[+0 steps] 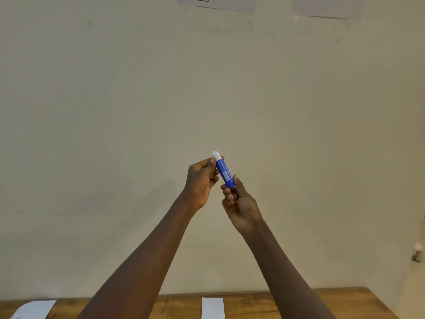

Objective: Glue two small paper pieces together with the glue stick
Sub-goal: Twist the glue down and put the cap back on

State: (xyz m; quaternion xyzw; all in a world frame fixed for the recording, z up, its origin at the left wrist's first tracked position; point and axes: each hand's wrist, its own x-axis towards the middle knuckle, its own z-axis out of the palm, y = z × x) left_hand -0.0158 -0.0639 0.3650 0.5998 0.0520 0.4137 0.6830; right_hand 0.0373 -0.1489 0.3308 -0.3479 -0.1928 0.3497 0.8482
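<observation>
A blue glue stick with a white cap is held up in front of the wall, tilted with the cap end up and to the left. My left hand grips its upper end at the white cap. My right hand holds its lower end from below. Low down, a narrow white paper piece lies on the wooden table between my forearms. A second white paper piece lies at the far left of the table, partly cut off by the frame edge.
A plain beige wall fills most of the view. Two sheets of paper are stuck high on it. A small pale object shows at the right edge. Only the table's far strip is visible.
</observation>
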